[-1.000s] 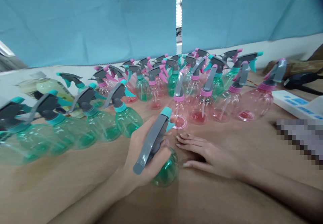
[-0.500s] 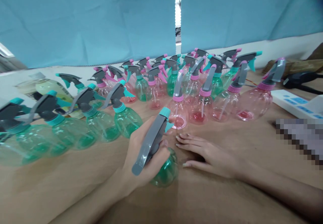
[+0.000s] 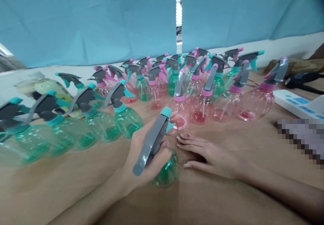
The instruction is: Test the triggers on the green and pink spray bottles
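My left hand [image 3: 144, 160] is wrapped round the neck of a green spray bottle [image 3: 167, 171] with a grey and teal trigger head. The bottle stands on the wooden table. My right hand [image 3: 210, 152] lies on the tabletop just right of that bottle, fingers stretched out and holding nothing. Beyond the held bottle is a pink spray bottle [image 3: 179, 111], close to my left fingertips; whether they touch it I cannot tell. Another green spray bottle [image 3: 128, 122] stands to the left of my left hand.
Several green spray bottles [image 3: 86, 133] line the left side, and several pink ones [image 3: 225, 106] the right. More of both colours crowd the back before a blue curtain [image 3: 88, 22]. A white power strip [image 3: 298, 103] and a pixelated object [image 3: 301, 137] lie at right.
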`<state>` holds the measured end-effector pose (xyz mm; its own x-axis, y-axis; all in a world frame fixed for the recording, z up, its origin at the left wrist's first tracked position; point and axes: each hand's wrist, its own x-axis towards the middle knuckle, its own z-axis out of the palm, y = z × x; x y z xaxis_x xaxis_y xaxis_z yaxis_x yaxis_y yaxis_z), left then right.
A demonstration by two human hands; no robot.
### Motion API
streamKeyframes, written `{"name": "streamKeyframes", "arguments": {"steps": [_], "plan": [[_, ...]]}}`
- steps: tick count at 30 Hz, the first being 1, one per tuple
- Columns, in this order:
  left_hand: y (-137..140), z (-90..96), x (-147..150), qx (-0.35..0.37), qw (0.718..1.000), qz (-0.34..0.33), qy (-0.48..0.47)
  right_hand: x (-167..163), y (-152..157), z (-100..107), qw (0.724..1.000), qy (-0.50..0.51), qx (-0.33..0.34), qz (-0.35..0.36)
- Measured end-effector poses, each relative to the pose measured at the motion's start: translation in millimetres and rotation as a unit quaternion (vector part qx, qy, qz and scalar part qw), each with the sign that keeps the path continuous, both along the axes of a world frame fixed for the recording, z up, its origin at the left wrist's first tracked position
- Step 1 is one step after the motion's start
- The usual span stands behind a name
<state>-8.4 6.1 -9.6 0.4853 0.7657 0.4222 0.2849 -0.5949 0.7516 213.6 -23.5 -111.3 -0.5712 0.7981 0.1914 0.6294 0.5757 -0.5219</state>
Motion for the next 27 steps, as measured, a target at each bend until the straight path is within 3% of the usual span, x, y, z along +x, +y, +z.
{"name": "streamKeyframes", "arguments": {"steps": [4,19,27], "plan": [[-0.7,2.6,1.3,-0.030,0.999,-0.013,-0.016,-0.6,-0.1,1.3,1.000,0.000,0.002,0.002],[0.2,-0.7,-1.5,-0.009,1.000,0.020,0.014,-1.6,-1.1,5.6,1.000,-0.012,-0.009,0.001],[-0.3,0.2,-3.4,0.003,1.000,-0.008,0.006,-0.4,0.0,1.9,1.000,0.005,-0.002,0.003]]}}
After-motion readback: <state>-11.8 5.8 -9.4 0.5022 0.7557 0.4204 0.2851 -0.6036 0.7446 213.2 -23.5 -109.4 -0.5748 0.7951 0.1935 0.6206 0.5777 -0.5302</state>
